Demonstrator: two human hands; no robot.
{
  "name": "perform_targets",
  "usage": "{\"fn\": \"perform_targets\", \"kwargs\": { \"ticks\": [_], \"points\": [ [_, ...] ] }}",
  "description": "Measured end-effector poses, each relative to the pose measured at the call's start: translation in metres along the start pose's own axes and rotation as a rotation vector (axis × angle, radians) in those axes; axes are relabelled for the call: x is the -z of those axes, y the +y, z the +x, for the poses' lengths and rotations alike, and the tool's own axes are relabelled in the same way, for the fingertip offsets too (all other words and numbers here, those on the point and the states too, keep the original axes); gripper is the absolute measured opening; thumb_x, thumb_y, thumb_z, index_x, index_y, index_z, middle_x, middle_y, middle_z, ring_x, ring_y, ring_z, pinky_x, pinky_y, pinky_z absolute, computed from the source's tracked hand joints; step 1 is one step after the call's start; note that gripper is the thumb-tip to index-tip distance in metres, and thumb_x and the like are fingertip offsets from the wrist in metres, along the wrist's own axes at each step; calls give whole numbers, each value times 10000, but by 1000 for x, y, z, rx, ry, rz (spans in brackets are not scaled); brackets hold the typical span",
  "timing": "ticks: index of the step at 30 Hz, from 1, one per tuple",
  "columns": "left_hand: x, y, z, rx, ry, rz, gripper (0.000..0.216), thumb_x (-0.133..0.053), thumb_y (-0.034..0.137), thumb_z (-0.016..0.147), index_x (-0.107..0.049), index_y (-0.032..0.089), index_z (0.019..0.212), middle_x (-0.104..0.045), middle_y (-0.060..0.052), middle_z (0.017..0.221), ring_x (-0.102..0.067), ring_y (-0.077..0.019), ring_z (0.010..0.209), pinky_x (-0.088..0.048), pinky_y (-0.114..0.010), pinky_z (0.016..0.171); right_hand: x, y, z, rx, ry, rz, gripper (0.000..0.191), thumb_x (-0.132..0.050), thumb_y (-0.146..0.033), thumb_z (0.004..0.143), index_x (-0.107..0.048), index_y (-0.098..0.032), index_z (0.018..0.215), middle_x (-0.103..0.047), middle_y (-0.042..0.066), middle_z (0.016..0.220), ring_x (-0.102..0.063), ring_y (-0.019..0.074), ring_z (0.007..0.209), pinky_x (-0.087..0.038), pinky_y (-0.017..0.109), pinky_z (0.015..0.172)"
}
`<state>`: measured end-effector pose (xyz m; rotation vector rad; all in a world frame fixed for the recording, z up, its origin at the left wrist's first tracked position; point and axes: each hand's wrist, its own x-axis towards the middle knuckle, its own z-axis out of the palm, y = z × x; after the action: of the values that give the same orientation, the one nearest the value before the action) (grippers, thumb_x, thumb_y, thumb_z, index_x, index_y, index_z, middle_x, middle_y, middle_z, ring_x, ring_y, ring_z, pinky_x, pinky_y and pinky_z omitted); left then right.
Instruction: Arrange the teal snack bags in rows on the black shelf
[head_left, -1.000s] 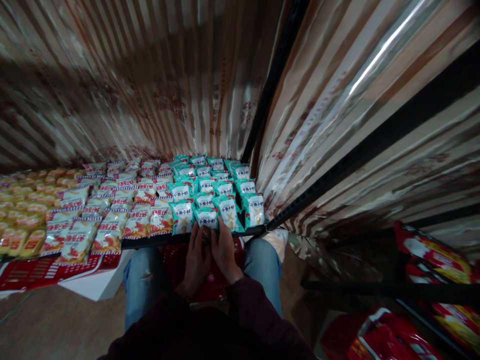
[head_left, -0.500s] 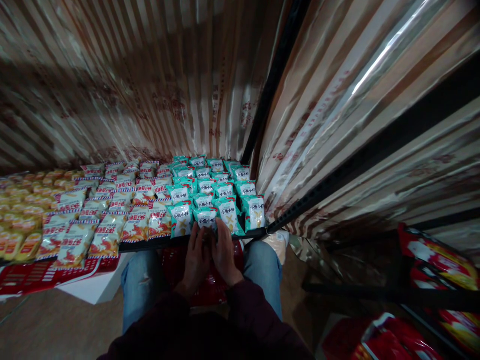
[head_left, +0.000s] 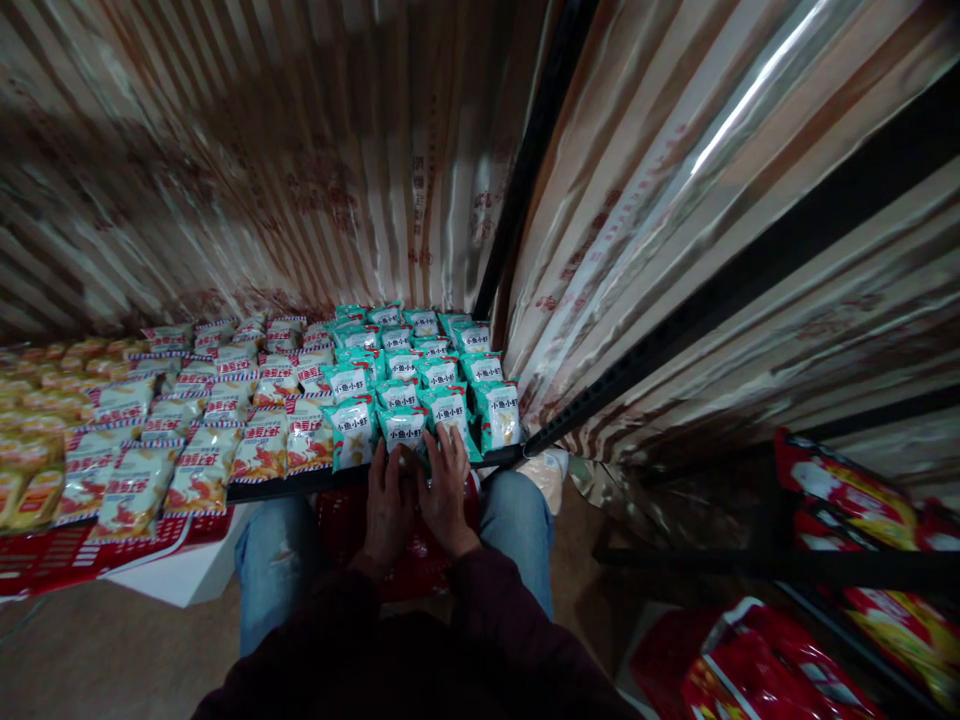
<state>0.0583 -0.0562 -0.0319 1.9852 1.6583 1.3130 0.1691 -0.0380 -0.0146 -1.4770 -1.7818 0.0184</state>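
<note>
Teal snack bags (head_left: 403,367) stand in several rows at the right end of a dark shelf (head_left: 300,484). At the shelf's front edge, my left hand (head_left: 385,508) has its fingers stretched out against the lower part of a front teal snack bag (head_left: 406,425). My right hand (head_left: 445,492) lies with fingers spread over the lower front of the neighbouring teal snack bag (head_left: 448,408). Neither hand is wrapped round a bag, and a gap shows between the two. The undersides of my fingers are hidden.
White-and-orange snack bags (head_left: 205,468) and yellow packs (head_left: 37,497) fill the shelf to the left. A red basket (head_left: 324,520) sits below, between my knees. Black rack posts (head_left: 517,190) and plastic sheeting rise behind. Red bags (head_left: 780,665) lie at lower right.
My right hand has moved off the middle front bag onto the bag to its right, its fingers spreading. My left hand stays at the middle bag. The view has shifted slightly.
</note>
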Motion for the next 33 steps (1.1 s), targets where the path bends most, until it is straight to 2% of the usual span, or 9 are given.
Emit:
{"fn": "perform_targets", "kwargs": {
  "ticks": [6, 8, 13, 19, 26, 33],
  "points": [
    [-4, 1, 2, 18, 44, -15, 549, -456, 156, 913, -317, 235, 1439, -317, -175, 1490, -355, -280, 1381, -412, -492, 1069, 1, 6, 2, 48, -6, 17, 536, -447, -183, 922, -335, -224, 1445, -358, 121, 1502, -127, 329, 1449, -253, 596, 1089],
    [-4, 2, 2, 31, 57, -31, 544, -466, 166, 913, -324, 232, 1434, -360, -174, 1457, -393, -272, 1356, -426, -481, 1058, 3, 6, 3, 58, -23, 39, 563, -449, -184, 923, -301, -234, 1463, -399, 105, 1482, -116, 327, 1453, -246, 604, 1091],
    [-2, 6, 0, 32, 75, -71, 512, -458, 169, 919, -356, 236, 1417, -398, -163, 1425, -435, -254, 1323, -460, -440, 1028, 6, 3, 0, 69, 7, 106, 591, -451, -204, 932, -249, -257, 1485, -457, 91, 1438, -175, 298, 1445, -293, 567, 1088],
    [-2, 16, -2, -27, 84, -66, 487, -438, 152, 920, -384, 238, 1396, -423, -151, 1406, -453, -237, 1308, -469, -425, 1021, 16, -1, -6, 19, 44, 132, 579, -444, -204, 934, -259, -252, 1480, -400, 115, 1464, -247, 286, 1418, -343, 539, 1076],
    [-9, 29, -7, -31, 67, -81, 431, -392, 183, 941, -419, 217, 1371, -452, -156, 1380, -477, -225, 1284, -477, -414, 1010, 25, 9, -15, 2, 58, 115, 555, -450, -239, 941, -283, -242, 1471, -471, 121, 1404, -282, 296, 1399, -381, 549, 1050],
    [-17, 41, -6, -34, 37, -96, 405, -376, 212, 953, -450, 203, 1351, -470, -160, 1367, -484, -224, 1280, -479, -409, 1015, 28, 20, -20, -43, 79, 85, 518, -425, -268, 954, -311, -234, 1458, -384, 148, 1454, -315, 290, 1387, -364, 551, 1071]
  ]
}}
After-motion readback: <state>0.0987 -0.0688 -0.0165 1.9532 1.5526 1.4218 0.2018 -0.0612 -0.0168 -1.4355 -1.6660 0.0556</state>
